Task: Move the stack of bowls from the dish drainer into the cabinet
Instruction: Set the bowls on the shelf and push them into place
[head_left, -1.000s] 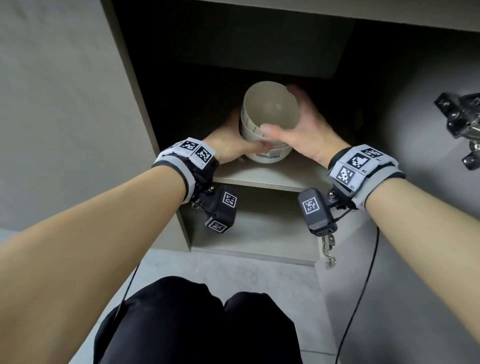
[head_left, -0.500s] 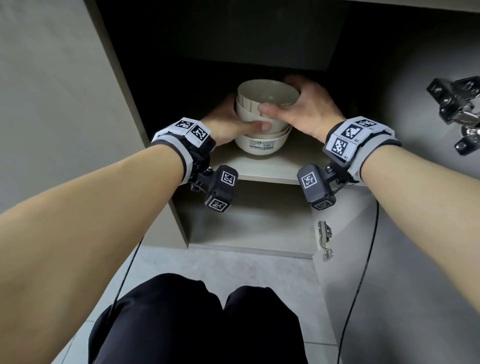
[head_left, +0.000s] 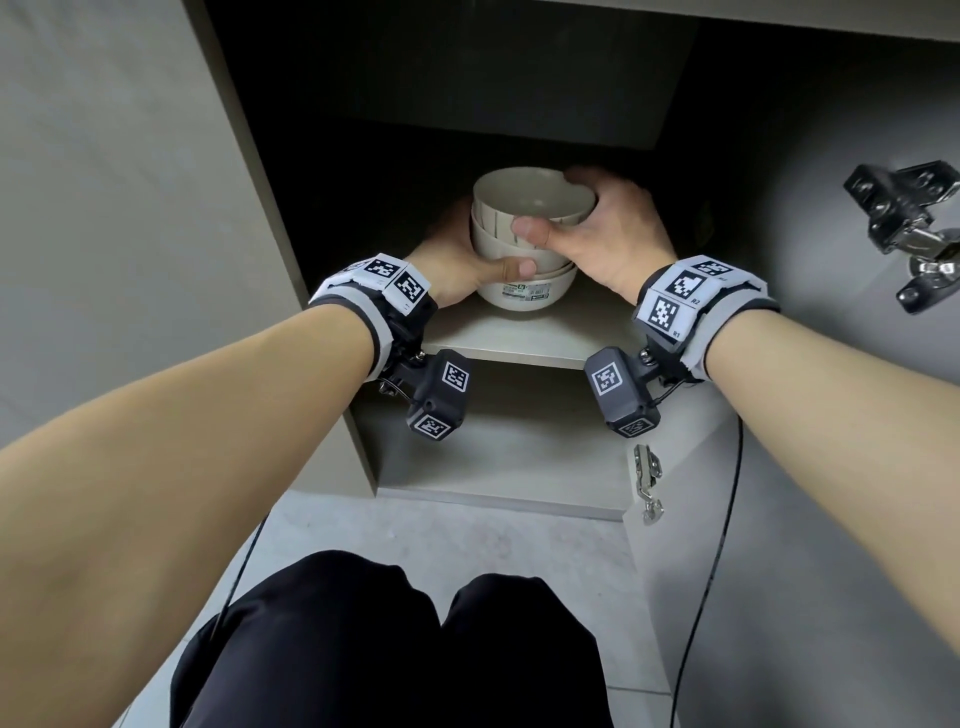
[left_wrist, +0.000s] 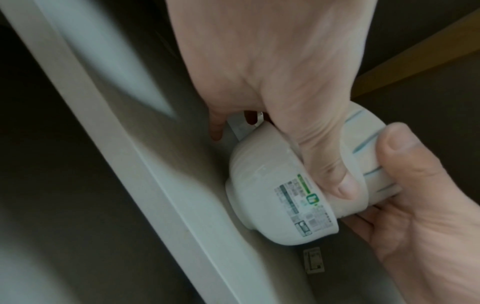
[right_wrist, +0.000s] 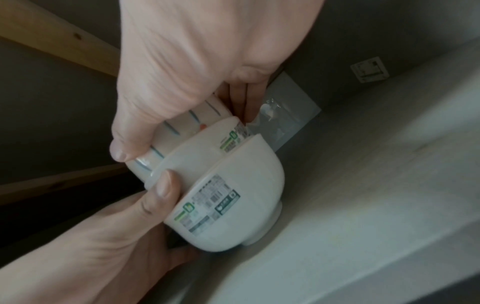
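Since a second ago you have lowered the stack of bowls (head_left: 524, 244) from a tilt to nearly level, and its foot now meets the cabinet shelf (head_left: 519, 343) near the front edge. Your left hand (head_left: 457, 260) grips the stack's left side, thumb across the lower bowls; your right hand (head_left: 608, 234) grips the right side, thumb on the top bowl's wall and fingers curled round the far rim. Your head view shows the pale, bare inside of the top bowl; only your wrist views show the thin blue strokes on that bowl's outer wall (left_wrist: 369, 148), a second label on the middle bowl (right_wrist: 231, 139), and a small sticker on the cabinet's inner wall (right_wrist: 369, 70). A printed label with green marks (left_wrist: 303, 205) sits on the bottom bowl.
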